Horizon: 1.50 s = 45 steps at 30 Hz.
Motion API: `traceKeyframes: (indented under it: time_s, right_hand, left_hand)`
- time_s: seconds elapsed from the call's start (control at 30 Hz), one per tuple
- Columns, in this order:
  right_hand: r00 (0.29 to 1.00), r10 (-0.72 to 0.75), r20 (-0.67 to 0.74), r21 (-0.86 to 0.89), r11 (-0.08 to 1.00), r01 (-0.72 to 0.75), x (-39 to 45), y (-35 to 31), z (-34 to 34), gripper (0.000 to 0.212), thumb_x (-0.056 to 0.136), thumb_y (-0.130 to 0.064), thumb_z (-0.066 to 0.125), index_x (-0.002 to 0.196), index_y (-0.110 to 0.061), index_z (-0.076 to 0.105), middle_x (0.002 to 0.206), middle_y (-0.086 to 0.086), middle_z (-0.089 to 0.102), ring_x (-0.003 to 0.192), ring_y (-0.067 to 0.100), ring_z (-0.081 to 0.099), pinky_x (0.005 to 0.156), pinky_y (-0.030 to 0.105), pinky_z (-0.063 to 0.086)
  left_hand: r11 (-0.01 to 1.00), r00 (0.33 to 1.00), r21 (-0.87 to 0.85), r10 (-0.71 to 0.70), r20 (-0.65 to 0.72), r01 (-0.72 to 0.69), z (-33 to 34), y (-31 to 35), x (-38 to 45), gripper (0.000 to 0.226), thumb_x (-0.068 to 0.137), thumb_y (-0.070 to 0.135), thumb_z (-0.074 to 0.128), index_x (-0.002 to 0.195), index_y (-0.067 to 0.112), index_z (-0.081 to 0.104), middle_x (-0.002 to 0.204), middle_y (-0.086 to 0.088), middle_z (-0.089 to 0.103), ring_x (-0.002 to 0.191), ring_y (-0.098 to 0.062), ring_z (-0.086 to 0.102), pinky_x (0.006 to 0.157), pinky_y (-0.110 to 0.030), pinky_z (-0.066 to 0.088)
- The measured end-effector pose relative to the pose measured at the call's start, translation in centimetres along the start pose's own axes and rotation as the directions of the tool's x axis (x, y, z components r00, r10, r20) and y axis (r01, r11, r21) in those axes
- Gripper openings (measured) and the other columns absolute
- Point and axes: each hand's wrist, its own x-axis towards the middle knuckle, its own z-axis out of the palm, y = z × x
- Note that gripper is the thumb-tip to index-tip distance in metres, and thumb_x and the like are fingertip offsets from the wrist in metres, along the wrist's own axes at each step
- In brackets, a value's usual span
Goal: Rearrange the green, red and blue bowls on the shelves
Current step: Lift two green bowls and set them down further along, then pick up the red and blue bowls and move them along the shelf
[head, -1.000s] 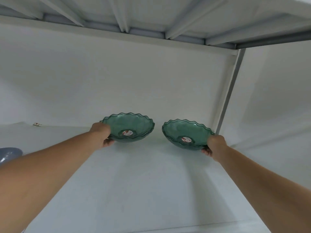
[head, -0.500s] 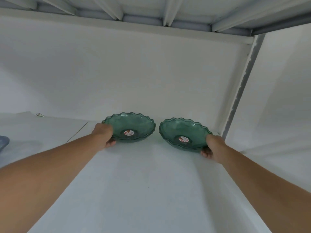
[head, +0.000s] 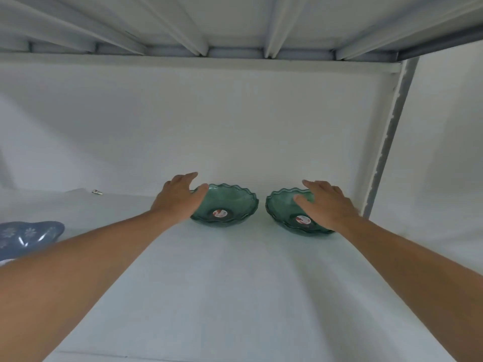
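Observation:
Two green scalloped bowls stand side by side at the back of the white shelf (head: 235,283), near the wall. The left green bowl (head: 230,205) has a red sticker inside. My left hand (head: 180,197) hovers at its left rim, fingers spread, gripping nothing. The right green bowl (head: 285,207) is partly covered by my right hand (head: 324,205), which floats above it with fingers apart. A blue patterned bowl (head: 28,236) lies at the far left edge, half behind my left forearm.
A white shelf post (head: 386,142) rises just right of the right bowl. The ribbed underside of the upper shelf (head: 235,27) hangs overhead. A small metal clip (head: 96,192) lies at the back left by the wall.
Both hands have let go of the green bowls and lifted, fingers opening. The bowls now rest on the shelf. The view has tilted so more of the blue bowl shows.

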Motion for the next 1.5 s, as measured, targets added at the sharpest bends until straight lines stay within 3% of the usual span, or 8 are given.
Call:
traceKeyframes:
  time_s: [0.2, 0.4, 0.7, 0.9, 1.07, 1.23, 1.4, 1.5]
  right_hand:
    - [0.992, -0.118, -0.051, 0.029, 0.992, 0.120, -1.5, -2.1, 2.3, 0.076, 0.095, -0.071, 0.032, 0.161, -0.035, 0.040, 0.166, 0.000, 0.041, 0.150, 0.029, 0.037, 0.120, 0.048, 0.032]
    - [0.991, -0.130, 0.018, -0.001, 0.992, 0.130, -3.4, -3.9, 3.1, 0.084, 0.092, -0.077, 0.028, 0.164, -0.034, 0.034, 0.170, 0.003, 0.035, 0.155, 0.031, 0.032, 0.123, 0.052, 0.031]
    - [0.999, -0.028, -0.042, -0.011, 1.000, 0.028, -11.6, -12.4, 2.3, 0.085, 0.085, -0.075, 0.029, 0.161, -0.037, 0.038, 0.165, 0.002, 0.042, 0.149, 0.031, 0.038, 0.117, 0.054, 0.034]
    - [0.999, 0.016, -0.043, -0.026, 1.000, -0.017, -17.6, -21.5, 4.8, 0.072, 0.099, -0.066, 0.039, 0.163, -0.034, 0.038, 0.167, 0.004, 0.040, 0.152, 0.032, 0.035, 0.118, 0.052, 0.034]
    - [0.999, -0.024, 0.027, -0.058, 0.998, 0.025, -21.3, -27.3, 6.2, 0.070, 0.100, -0.067, 0.034, 0.164, -0.039, 0.033, 0.171, -0.001, 0.033, 0.155, 0.029, 0.030, 0.119, 0.055, 0.034]
    - [0.998, -0.048, 0.035, -0.029, 0.998, 0.049, -21.8, -30.5, 5.9, 0.070, 0.101, -0.065, 0.036, 0.165, -0.036, 0.035, 0.170, 0.001, 0.035, 0.153, 0.029, 0.033, 0.118, 0.053, 0.037]
    - [0.981, -0.172, 0.089, 0.079, 0.983, 0.165, -20.6, -34.2, 7.6, 0.070, 0.101, -0.064, 0.039, 0.164, -0.034, 0.036, 0.169, 0.004, 0.037, 0.150, 0.028, 0.040, 0.117, 0.051, 0.039]
    - [0.967, -0.230, 0.107, 0.148, 0.966, 0.213, -20.3, -37.3, 9.4, 0.069, 0.101, -0.064, 0.040, 0.162, -0.034, 0.039, 0.164, 0.005, 0.042, 0.145, 0.030, 0.045, 0.113, 0.050, 0.042]
  left_hand:
    - [1.000, 1.000, 0.012, -0.017, -0.002, 0.017, -0.4, -0.4, -3.5, 0.079, 0.091, 0.078, 0.034, 0.160, 0.040, 0.041, 0.166, 0.007, 0.039, 0.151, -0.020, 0.033, 0.117, -0.042, 0.033]
    - [0.984, 0.999, 0.176, 0.043, -0.028, -0.038, -2.3, -2.9, -6.8, 0.077, 0.093, 0.079, 0.032, 0.160, 0.042, 0.038, 0.164, 0.013, 0.039, 0.151, -0.016, 0.033, 0.116, -0.041, 0.035]
    - [0.996, 0.995, 0.015, 0.094, -0.018, -0.093, -8.2, -7.6, -9.8, 0.077, 0.092, 0.080, 0.030, 0.159, 0.044, 0.038, 0.166, 0.013, 0.037, 0.152, -0.015, 0.032, 0.116, -0.041, 0.034]
    - [0.987, 0.987, -0.018, 0.160, 0.028, -0.160, -13.0, -14.1, -13.0, 0.070, 0.097, 0.071, 0.032, 0.158, 0.038, 0.042, 0.162, 0.006, 0.044, 0.148, -0.020, 0.039, 0.114, -0.042, 0.038]
    - [0.989, 0.989, 0.043, 0.144, 0.012, -0.145, -18.9, -19.9, -14.7, 0.065, 0.103, 0.065, 0.031, 0.157, 0.033, 0.046, 0.161, 0.003, 0.048, 0.148, -0.023, 0.041, 0.115, -0.043, 0.037]
    - [0.991, 0.989, 0.063, 0.113, 0.090, -0.119, -23.1, -24.5, -15.7, 0.059, 0.108, 0.055, 0.038, 0.158, 0.026, 0.048, 0.164, 0.004, 0.046, 0.149, -0.020, 0.042, 0.120, -0.040, 0.033]
    - [0.999, 1.000, 0.050, 0.023, 0.011, -0.023, -25.9, -27.6, -18.8, 0.053, 0.107, 0.054, 0.042, 0.152, 0.028, 0.055, 0.155, 0.005, 0.056, 0.138, -0.020, 0.053, 0.105, -0.031, 0.038]
    - [0.993, 0.999, 0.109, -0.033, -0.010, 0.034, -28.7, -30.1, -20.2, 0.053, 0.106, 0.054, 0.042, 0.150, 0.028, 0.057, 0.152, 0.004, 0.059, 0.137, -0.019, 0.054, 0.108, -0.036, 0.042]
